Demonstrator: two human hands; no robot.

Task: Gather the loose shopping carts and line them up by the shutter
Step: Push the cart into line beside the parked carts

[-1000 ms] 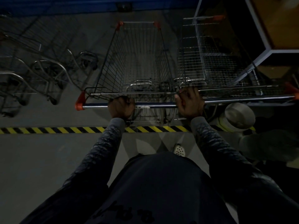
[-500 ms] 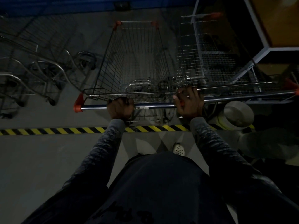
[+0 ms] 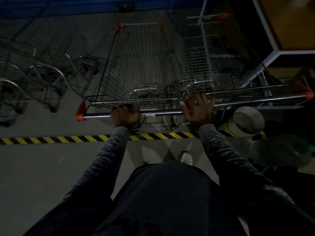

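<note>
Head camera, dim light throughout, with the yellow-and-black hazard stripe taken as the mark. Just beyond it, a wire shopping cart, nose pointing away toward a blue band at the far edge of the floor; possibly the shutter, too dark to say. Just beyond the stripe, the cart's handle bar, with the left hand wrapped round it in a full fist, not far from the orange end cap. At the bar's other end, the right hand, palm on the bar, fingers spread and draped forward onto the rear wire; hooked round it or merely resting, impossible to tell. Beyond the stripe to the right, just beside or touching the held cart, a second cart standing roughly parallel, close under a shelving frame. Beyond the stripe to the left, well apart, a nested row of carts. On the stripe at the right, a pale round tub; on the near side, a white perforated clog. Probably the closing push of one placement. To do it well: push evenly through both hands, keep the nose square to the far band, bring the side wire flush with the second cart without snagging mesh, draw the right fingers clear of the pinch point between the two handles before closing the gap, and mind the tub beside the rear wheels.
</note>
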